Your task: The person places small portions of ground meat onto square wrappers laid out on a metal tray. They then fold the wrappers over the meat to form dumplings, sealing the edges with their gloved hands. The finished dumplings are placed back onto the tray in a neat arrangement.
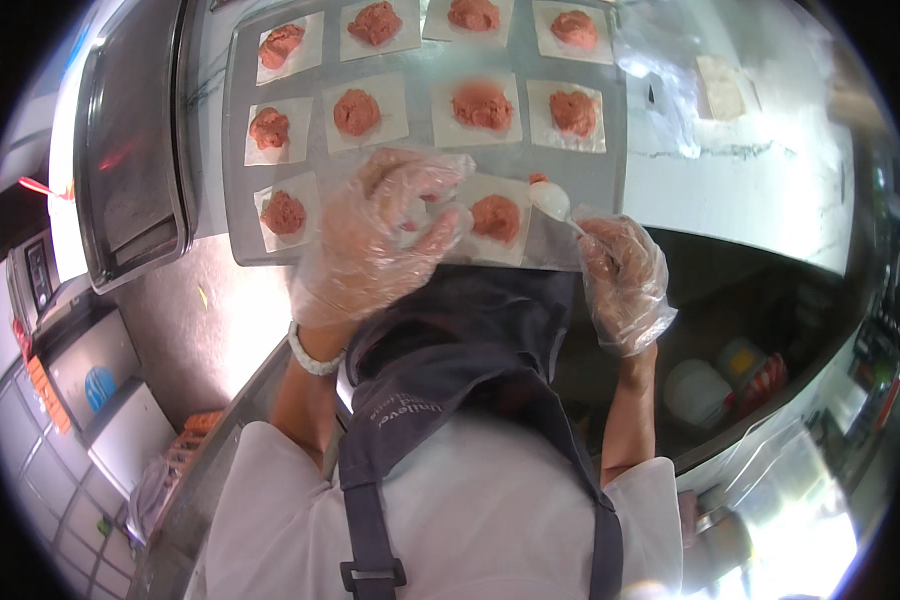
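Thin plastic gloves cover both hands. My right hand (625,275) grips a white spoon (550,200) by its handle, just right of the tray's near edge. A bit of pink filling (538,178) shows at the spoon's tip. My left hand (382,230) hovers over the near part of the tray, its fingers curved and the thumb apart from them, with nothing visible between. Between the hands lies a square pale wrapper (485,190) bearing a mound of pink minced filling (495,218). The left hand hides part of the tray behind it.
The grey tray (233,160) carries rows of square wrappers, each with a pink mound (356,112). Dark stacked trays (135,140) stand at the left. Clear plastic (660,75) lies on the white marbled counter (740,190) at the right. Below, a dark recess holds a white container (697,393).
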`<state>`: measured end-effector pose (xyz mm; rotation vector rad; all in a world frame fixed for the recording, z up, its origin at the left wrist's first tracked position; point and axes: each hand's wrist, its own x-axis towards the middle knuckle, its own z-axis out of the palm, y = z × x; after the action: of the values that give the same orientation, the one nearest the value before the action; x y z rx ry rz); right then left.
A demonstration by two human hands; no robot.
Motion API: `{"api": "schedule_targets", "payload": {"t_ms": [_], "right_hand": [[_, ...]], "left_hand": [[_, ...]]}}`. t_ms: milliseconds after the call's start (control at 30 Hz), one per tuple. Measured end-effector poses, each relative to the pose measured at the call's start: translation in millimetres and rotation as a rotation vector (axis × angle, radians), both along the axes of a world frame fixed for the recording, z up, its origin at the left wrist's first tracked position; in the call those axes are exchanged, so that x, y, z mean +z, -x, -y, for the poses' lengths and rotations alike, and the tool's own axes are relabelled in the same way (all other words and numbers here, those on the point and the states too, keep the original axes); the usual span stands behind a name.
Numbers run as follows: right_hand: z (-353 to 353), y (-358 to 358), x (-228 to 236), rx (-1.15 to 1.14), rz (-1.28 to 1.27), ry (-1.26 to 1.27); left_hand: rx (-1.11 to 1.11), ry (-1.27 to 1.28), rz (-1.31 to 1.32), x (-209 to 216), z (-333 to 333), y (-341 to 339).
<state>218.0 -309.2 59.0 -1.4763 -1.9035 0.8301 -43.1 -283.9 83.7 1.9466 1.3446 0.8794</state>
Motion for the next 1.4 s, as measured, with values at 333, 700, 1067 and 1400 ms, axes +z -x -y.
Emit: {"api": "schedule_targets", "payload": {"t_ms": [333, 700, 1067, 1400], "right_hand": [[67.3, 39.5, -29.6, -0.24, 0.157, -0.369], [66.6, 60.0, -51.6, -0.27, 0.31, -0.508], [74.9, 70.7, -58.0, -0.225, 0.526, -0.484], [77.5, 84.3, -49.0, -0.163, 0.645, -0.414]], "left_hand": [[0.034, -0.042, 0.176, -50.7, 68.3, -31.0], [0.046, -0.185, 0.106, -61.3, 67.6, -33.7], [0.073, -0.323, 0.16, -103.1, 53.0, -33.1], [0.059, -0.195, 0.242, -94.4, 46.7, -28.1]]}}
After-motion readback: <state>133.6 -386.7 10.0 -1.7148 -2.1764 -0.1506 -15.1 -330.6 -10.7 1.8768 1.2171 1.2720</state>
